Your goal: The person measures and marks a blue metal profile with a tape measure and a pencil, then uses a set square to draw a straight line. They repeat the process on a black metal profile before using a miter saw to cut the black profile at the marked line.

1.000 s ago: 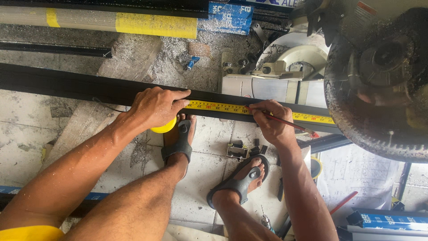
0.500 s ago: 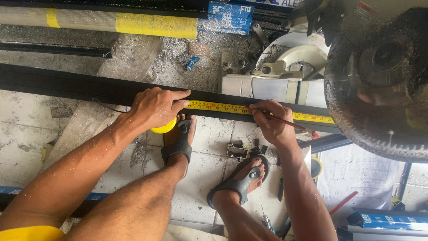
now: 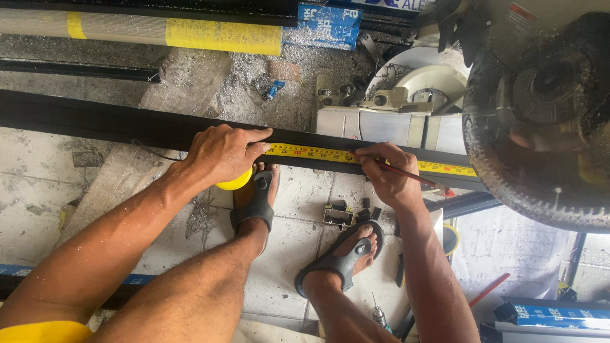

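A long black metal bar (image 3: pixel 114 124) lies across the floor from left to right. A yellow measuring tape (image 3: pixel 305 152) is stretched flat along its top. My left hand (image 3: pixel 222 155) grips the tape's round yellow case (image 3: pixel 235 183) and presses it against the bar. My right hand (image 3: pixel 387 174) holds a thin red pencil (image 3: pixel 413 178) with its tip on the tape near the bar's edge. My two sandalled feet rest on the tiled floor just below the bar.
A chop saw (image 3: pixel 540 121) with a large toothed blade fills the upper right, its white base (image 3: pixel 394 101) behind the bar. A yellow and grey tube (image 3: pixel 165 32) lies at the top. Small metal parts (image 3: pixel 340 216), a drill bit (image 3: pixel 380 316) and blue boxes (image 3: pixel 553 314) litter the floor.
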